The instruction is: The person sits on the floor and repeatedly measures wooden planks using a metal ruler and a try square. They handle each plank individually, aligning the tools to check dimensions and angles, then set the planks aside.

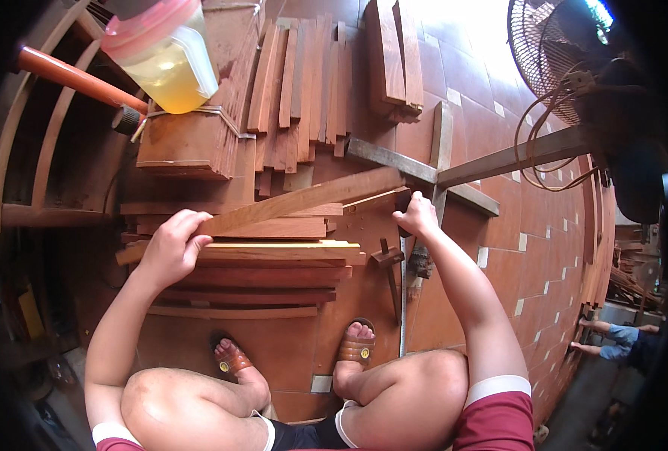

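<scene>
My left hand (172, 246) is closed around the left end of a long, slightly curved wooden slat (296, 203), which slants up to the right above the stacked slats. Its far end is smeared by motion. My right hand (418, 216) is pinched at the dark end of a thin wooden piece (371, 201) beside that far end; the fingers partly hide the grip. Beneath my left hand lies a row of slats (274, 252), the lighter ones on top. A T-shaped wooden tool (387, 259) rests on the floor below my right hand, beside a narrow metal ruler (402, 316).
More slats (304, 90) and thick boards (386, 60) lie ahead. A pink-lidded jug (172, 60) of yellow liquid stands on a tied timber bundle (191, 146). A crossed-foot stand (439, 177) and a fan (552, 56) are to the right. Another person's legs (608, 340) show far right.
</scene>
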`<state>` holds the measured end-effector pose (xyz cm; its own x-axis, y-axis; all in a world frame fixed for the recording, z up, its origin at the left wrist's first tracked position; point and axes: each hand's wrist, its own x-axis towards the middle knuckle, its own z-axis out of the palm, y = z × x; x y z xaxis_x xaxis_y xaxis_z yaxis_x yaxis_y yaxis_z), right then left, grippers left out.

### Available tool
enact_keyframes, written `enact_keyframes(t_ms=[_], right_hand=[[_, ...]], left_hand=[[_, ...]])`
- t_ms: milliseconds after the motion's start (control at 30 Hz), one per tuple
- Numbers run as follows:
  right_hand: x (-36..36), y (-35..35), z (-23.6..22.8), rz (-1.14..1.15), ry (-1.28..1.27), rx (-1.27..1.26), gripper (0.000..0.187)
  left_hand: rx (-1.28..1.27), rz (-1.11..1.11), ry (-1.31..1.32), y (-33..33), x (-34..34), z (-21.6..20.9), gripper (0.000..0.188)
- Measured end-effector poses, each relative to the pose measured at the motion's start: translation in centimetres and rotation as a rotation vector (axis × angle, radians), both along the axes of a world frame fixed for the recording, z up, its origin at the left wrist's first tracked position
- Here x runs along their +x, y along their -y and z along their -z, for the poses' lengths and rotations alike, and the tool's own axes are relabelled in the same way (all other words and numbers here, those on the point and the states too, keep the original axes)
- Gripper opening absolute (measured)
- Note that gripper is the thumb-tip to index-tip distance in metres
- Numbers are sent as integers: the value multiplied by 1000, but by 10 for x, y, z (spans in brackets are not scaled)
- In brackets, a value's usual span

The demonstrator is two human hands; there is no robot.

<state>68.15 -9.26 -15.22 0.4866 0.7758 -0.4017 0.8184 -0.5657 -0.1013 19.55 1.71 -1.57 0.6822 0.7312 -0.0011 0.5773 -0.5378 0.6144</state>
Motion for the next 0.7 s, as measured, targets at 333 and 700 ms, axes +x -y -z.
enact_keyframes(t_ms=[333, 700], right_hand=[[-7, 8, -131, 46, 110, 467, 61], [-67, 39, -296, 249, -1121, 1135, 44]], left_hand=[[-539, -133, 182, 80, -17, -70, 31], [-433, -119, 207, 101, 0, -139, 26]])
